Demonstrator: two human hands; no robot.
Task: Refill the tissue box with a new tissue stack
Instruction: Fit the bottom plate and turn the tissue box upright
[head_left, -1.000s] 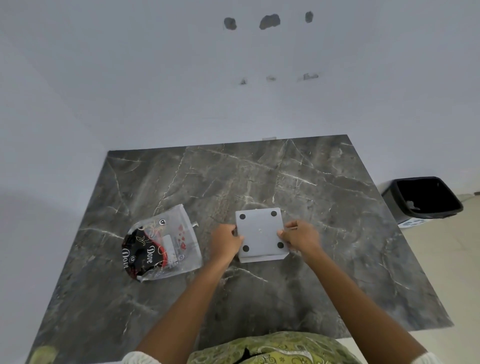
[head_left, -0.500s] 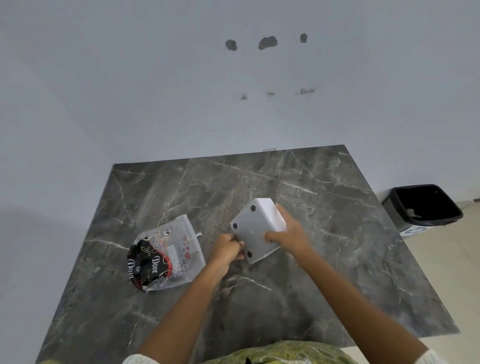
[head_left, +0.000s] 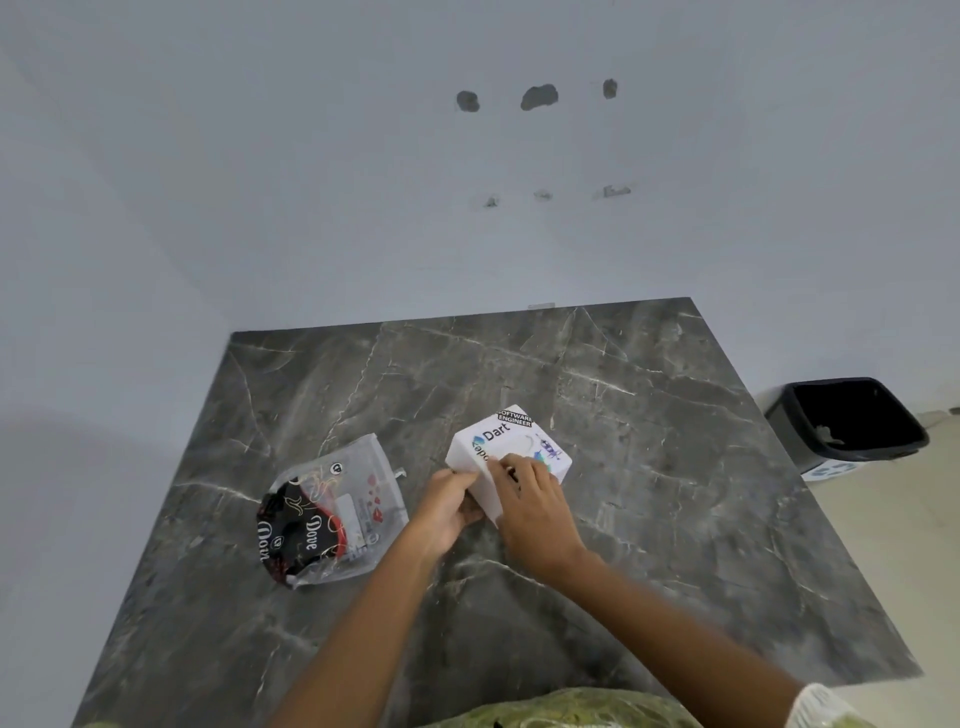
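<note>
A white square tissue box (head_left: 506, 441) with stickers on its top sits near the middle of the dark marble table (head_left: 649, 467), sticker side up. My left hand (head_left: 449, 506) grips its near left corner. My right hand (head_left: 530, 506) lies over its near top edge and right side, fingers curled on the box. To the left lies a clear plastic pack (head_left: 327, 512) with black and red "Dove" print, its tissue stack not clearly visible inside. The near side of the box is hidden by my hands.
A black waste bin (head_left: 852, 421) stands on the floor beyond the table's right edge. A white wall runs along the table's far and left sides. Green patterned cloth (head_left: 566, 712) shows at the near edge.
The box was bottom up with its four black feet showing; both hands have turned it over, and its stickered top faces up now. The pack has not moved.
</note>
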